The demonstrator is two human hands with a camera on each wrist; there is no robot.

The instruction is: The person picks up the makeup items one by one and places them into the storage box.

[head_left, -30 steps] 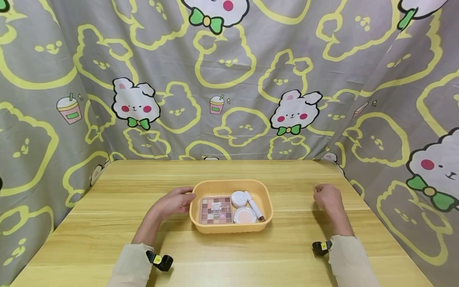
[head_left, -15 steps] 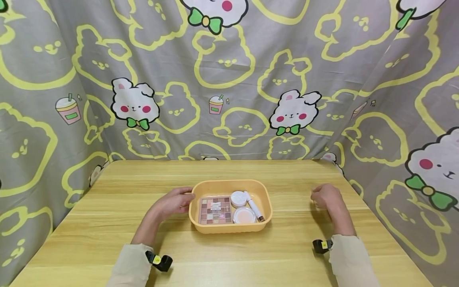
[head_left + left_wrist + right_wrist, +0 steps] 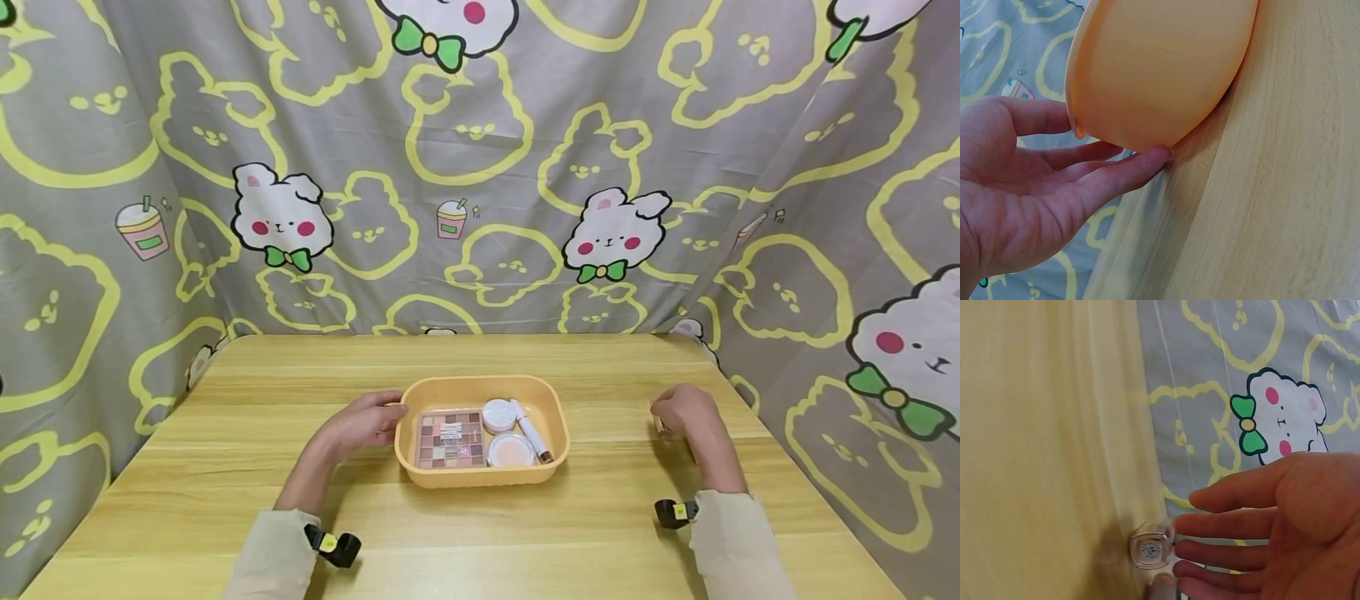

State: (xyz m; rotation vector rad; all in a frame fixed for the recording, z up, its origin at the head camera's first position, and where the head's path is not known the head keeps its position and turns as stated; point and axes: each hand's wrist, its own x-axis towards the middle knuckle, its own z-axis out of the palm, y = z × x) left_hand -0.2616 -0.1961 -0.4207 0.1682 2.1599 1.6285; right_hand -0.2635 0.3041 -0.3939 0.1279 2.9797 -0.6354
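In the head view, a yellow plastic basket (image 3: 483,477) sits on the table. In it are an eyeshadow palette (image 3: 453,440), a white round compact (image 3: 500,415), a clear-lidded round compact (image 3: 512,451) and a white tube with a brown end (image 3: 534,433). At the basket's left end my left hand (image 3: 369,425) pinches it, one fingertip over the rim and the thumb (image 3: 1141,165) against the outer wall. My right hand (image 3: 690,412) is at the right, fingers nearly straight, tips beside a small bottle with a square clear cap (image 3: 1150,550). A second, blurred small item (image 3: 1163,589) lies below it.
The wood-grain table (image 3: 480,550) meets a grey patterned curtain (image 3: 480,167) at the back and sides. A small camera is strapped to each wrist, the left wrist camera (image 3: 337,548) and the right wrist camera (image 3: 675,513).
The right hand has shifted very slightly, and a pale bit of the thing under its fingers now shows more. The left hand and basket stay put; the head view shifted slightly.
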